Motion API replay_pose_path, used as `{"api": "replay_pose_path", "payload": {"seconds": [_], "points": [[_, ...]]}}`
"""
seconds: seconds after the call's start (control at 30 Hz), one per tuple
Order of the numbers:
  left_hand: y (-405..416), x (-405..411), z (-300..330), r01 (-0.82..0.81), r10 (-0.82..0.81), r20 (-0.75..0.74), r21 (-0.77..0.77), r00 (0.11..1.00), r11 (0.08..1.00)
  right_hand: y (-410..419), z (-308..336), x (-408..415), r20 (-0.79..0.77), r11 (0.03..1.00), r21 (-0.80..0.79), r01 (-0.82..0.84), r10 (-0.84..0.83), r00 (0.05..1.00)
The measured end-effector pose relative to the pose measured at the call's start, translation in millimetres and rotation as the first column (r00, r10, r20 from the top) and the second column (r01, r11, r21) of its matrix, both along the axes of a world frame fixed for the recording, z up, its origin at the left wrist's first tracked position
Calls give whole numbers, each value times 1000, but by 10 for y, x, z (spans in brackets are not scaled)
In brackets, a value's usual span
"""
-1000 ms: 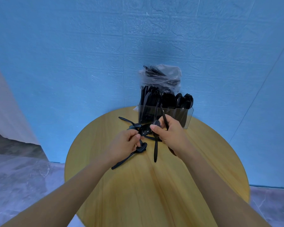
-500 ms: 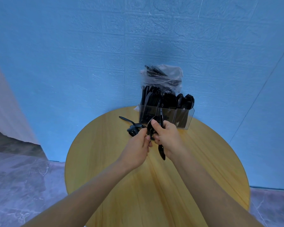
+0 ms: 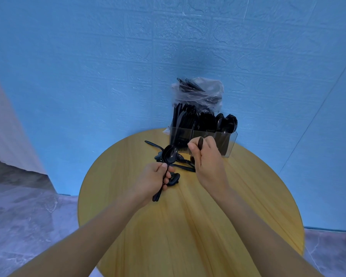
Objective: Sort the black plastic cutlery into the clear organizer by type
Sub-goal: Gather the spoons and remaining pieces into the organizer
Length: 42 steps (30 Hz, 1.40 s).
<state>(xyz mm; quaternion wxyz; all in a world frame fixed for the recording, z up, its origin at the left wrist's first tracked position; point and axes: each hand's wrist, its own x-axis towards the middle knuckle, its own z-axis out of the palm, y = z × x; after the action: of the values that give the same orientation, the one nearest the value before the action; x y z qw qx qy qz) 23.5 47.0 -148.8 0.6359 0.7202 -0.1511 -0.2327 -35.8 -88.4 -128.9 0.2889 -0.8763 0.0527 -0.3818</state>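
At the left, a bunch of black spoons [image 3: 169, 156] is held upright by the left hand [image 3: 151, 181], whose fingers are curled round the handles and whose thumb is pressed against them; the bowls are kept above the fist and the handle ends stick out below it, a hold that seems meant to keep like pieces stacked together for one drop. Just beyond and beside that hand, a small heap of loose spoons [image 3: 177, 159] is left lying on the round wooden table [image 3: 188, 226], with one bowl showing directly under the left fingers, so the sorting is judged to be unfinished. Further right, a single dark piece [image 3: 200, 142] is pinched between thumb and curled fingers of the right hand [image 3: 207, 160]; its type cannot be told for certain, though its rounded end suggests a spoon. That hand is raised just in front of the clear organizer [image 3: 203, 136], which is set at the far edge of the table against the blue wall [image 3: 88, 76]. Its compartments are already filled: knives at the left, forks in the middle, spoons at the right, so the right compartment is the likely goal for what is held. Behind the organizer, a clear plastic bag [image 3: 198, 92] with more black cutlery is propped against the wall.
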Motion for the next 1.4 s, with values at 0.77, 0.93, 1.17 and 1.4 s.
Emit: {"api": "replay_pose_path", "payload": {"seconds": [0.77, 0.93, 1.17, 1.4], "points": [[152, 96, -10, -88, 38, -244, -193, 969, 977, 448, -250, 192, -296, 885, -390, -254, 141, 945], [245, 214, -114, -43, 36, -121, -53, 992, 998, 398, -233, 259, -327, 963, 38, -265, 263, 908], [347, 379, -178, -102, 100, -109, -14, 989, 995, 130, -490, 324, -606, 980, 137, 147, -34, 795], [291, 404, -279, -69, 68, 14, 148, 998, 987, 93, -499, 280, -503, 970, 232, 72, 56, 862]]}}
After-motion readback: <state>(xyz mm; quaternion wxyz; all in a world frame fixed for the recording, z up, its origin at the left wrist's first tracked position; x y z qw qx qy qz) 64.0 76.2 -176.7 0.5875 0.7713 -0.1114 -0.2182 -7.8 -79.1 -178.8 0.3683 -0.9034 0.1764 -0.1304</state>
